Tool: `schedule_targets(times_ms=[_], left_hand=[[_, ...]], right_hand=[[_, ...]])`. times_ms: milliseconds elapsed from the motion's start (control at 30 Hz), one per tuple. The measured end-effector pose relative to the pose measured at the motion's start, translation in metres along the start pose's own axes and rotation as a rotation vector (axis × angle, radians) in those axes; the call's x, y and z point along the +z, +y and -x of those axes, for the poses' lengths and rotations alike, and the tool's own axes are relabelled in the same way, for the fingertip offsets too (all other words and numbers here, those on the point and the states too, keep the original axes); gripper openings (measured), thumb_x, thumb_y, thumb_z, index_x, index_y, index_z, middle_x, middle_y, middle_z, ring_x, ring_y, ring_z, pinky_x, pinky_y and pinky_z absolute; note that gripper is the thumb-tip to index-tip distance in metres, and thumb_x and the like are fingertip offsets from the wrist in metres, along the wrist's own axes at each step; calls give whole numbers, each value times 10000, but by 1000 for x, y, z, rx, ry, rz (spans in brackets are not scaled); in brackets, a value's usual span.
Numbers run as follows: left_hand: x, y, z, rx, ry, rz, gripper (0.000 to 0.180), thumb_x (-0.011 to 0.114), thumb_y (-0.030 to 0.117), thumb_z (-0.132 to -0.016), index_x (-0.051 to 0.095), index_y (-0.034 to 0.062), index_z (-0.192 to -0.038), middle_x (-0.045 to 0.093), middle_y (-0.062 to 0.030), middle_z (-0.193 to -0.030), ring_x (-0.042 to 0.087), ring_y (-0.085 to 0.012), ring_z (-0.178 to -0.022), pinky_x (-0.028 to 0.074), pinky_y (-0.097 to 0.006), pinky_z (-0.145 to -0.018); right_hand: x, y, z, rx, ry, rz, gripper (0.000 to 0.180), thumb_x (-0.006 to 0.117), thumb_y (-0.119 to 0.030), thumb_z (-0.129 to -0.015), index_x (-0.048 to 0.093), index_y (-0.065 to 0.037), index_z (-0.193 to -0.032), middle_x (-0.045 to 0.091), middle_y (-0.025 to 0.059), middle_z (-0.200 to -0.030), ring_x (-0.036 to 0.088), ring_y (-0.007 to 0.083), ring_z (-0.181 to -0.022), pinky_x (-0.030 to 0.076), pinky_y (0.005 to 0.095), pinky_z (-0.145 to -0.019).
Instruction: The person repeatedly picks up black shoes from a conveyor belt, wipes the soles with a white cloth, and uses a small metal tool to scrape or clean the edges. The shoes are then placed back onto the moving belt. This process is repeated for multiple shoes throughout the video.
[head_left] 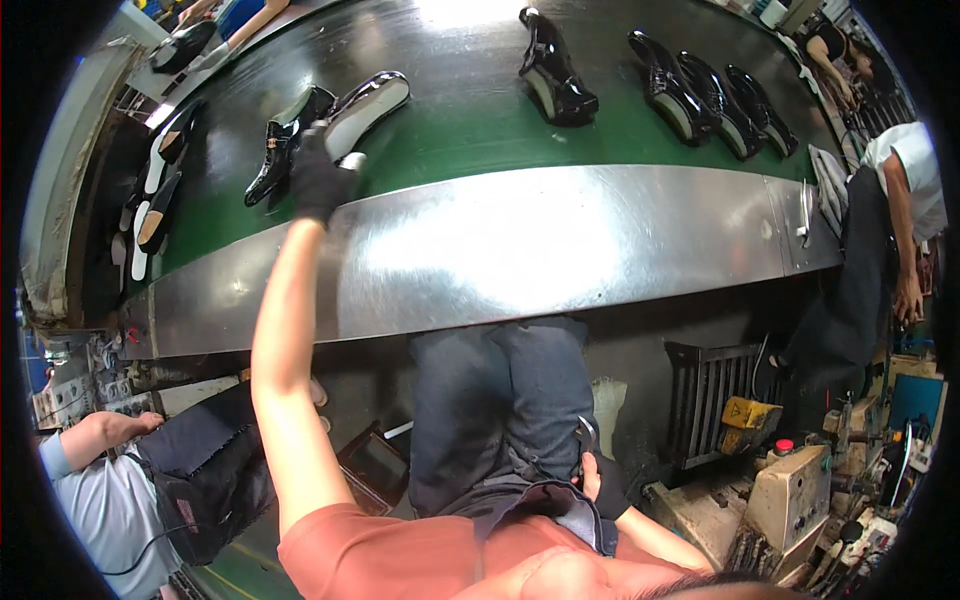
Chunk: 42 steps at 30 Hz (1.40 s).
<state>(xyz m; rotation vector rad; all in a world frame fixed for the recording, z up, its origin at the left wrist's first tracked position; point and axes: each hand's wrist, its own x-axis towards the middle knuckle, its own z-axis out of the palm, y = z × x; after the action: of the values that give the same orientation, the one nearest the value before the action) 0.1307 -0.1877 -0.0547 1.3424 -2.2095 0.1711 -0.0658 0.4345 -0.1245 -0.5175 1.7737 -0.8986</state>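
Note:
My left hand (322, 180), in a dark glove, reaches out over the belt and closes round the heel end of a glossy black shoe (372, 108) lying on its side, its pale sole showing. The bare thumb tip shows beside the heel. Just left of it, partly behind the hand, is another black shoe (280, 145) with a gold-coloured trim. Low by my lap, my right hand (597, 483), also dark-gloved with bare fingertips, is closed on a metal hand tool (586, 434) with a curved head. Its handle is mostly hidden.
A green belt (460, 140) runs beyond a steel ledge (480, 250). Several black shoes (665, 85) stand to the right, one shoe (556, 75) nearer the middle. Pale-soled shoes (160, 195) lie far left. Co-workers sit on both sides. A machine with a red button (785, 445) is lower right.

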Motion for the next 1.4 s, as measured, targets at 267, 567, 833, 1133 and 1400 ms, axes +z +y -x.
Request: schedule_targets(times_ms=[267, 567, 833, 1133, 1400], left_hand=[[-4, -41, -64, -58, -855, -185, 654, 783, 467, -623, 681, 35, -1103, 671, -220, -1065, 663, -362, -948, 511, -402, -849], [-73, 63, 88, -715, -398, 1825, 525, 636, 316, -914, 496, 10, -1318, 630, -109, -1175, 624, -199, -1061, 506, -345, -910], [-62, 82, 343, -526, -588, 1717, 456, 632, 225, -887, 517, 4, -1269, 619, -88, -1122, 606, -191, -982, 492, -320, -863], [-169, 181, 324, -104, -378, 1500, 862, 794, 212, -785, 299, 43, -1470, 394, -154, -1471, 374, -302, -1370, 309, -426, -1122], [-154, 166, 247, 396, -308, 889, 292, 705, 171, -812, 675, 39, -1071, 661, -170, -1109, 625, -364, -1048, 497, -429, -924]], right_hand=[[5, -28, 4, -14, 2, 61, 423, 470, -363, -1007, 608, 10, -862, 549, 47, -641, 591, 128, -560, 501, 304, -539], [7, 0, -1, 33, 30, -12, 465, 446, -400, -1012, 594, -4, -819, 557, 44, -639, 593, 128, -573, 471, 298, -545], [6, -133, -20, -239, -187, 120, 424, 386, -340, -1047, 641, -4, -1003, 654, 57, -880, 560, 106, -768, 460, 259, -720], [48, -169, -40, -778, -224, 242, 436, 869, -293, -686, 640, -12, -929, 569, 60, -838, 513, 158, -730, 436, 311, -662], [42, -165, -21, -525, -155, 239, 325, 740, -315, -830, 613, -18, -871, 549, 63, -694, 470, 138, -628, 418, 327, -592]])
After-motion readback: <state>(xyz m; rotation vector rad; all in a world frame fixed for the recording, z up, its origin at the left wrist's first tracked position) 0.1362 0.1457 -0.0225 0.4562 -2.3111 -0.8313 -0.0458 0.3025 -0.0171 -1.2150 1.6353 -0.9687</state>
